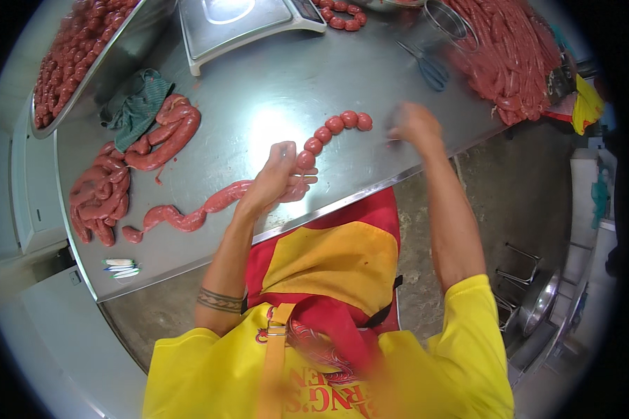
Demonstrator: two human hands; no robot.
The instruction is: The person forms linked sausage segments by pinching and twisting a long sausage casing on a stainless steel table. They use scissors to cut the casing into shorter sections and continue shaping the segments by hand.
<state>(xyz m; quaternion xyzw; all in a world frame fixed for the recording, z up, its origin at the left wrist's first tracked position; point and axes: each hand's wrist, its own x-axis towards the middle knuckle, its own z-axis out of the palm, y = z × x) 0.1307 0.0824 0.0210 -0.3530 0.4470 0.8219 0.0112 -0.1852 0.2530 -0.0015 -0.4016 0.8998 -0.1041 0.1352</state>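
A chain of sausage lies across the steel table, long and uncut on its left part and tied into several small round balls on its right part. My left hand holds the chain where the long part meets the balls, its fingers around the casing. Just right of the last ball, and apart from it, is my right hand, above the table. Its fingers are drawn together and smeared by motion; whatever is in them is too blurred to name.
Coiled sausages and a green cloth lie at left. A tub of sausage balls stands far left, a scale at the back. Blue-handled scissors lie near a sausage heap. Pens lie near the front-left corner.
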